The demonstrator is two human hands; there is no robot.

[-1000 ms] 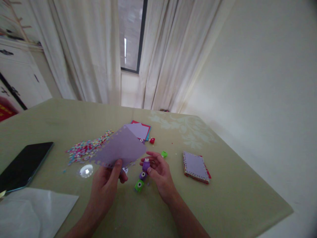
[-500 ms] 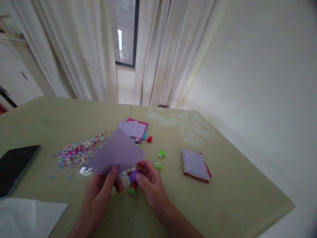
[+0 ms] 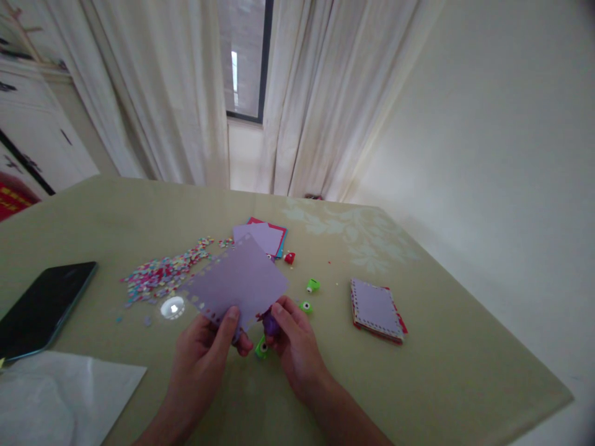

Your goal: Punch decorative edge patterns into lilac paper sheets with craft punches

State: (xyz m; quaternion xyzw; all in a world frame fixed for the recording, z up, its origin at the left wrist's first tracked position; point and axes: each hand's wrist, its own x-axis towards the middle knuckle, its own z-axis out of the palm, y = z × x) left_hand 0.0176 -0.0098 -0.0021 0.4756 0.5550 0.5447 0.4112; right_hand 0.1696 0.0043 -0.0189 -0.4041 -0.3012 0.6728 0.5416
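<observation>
My left hand [image 3: 211,350] pinches a sheet of purple paper [image 3: 244,282] between thumb and fingers, near its lower edge. Small punched holes run along two of the sheet's edges. In my right hand [image 3: 297,344] is a small purple paper punch [image 3: 271,323], set at the sheet's lower right edge. Fingers and paper partly hide the punch. Just below the sheet, between the hands, lies a green paper punch [image 3: 261,348]. Two more green punches, one nearer [image 3: 305,306] and one farther [image 3: 313,285], lie to the right, with a red punch [image 3: 289,257] behind them.
Colourful paper confetti [image 3: 162,272] is heaped left of the sheet, near a clear round dome [image 3: 172,307]. A phone [image 3: 44,303] and a white sheet [image 3: 97,390] lie at the left. Purple and red papers [image 3: 260,234] lie behind; a stack of punched cards [image 3: 375,310] sits right.
The view has shifted a little, so everything sits further right. The purple punch has moved along the sheet's edge toward its right corner. The clear dome now shows fully beside the paper.
</observation>
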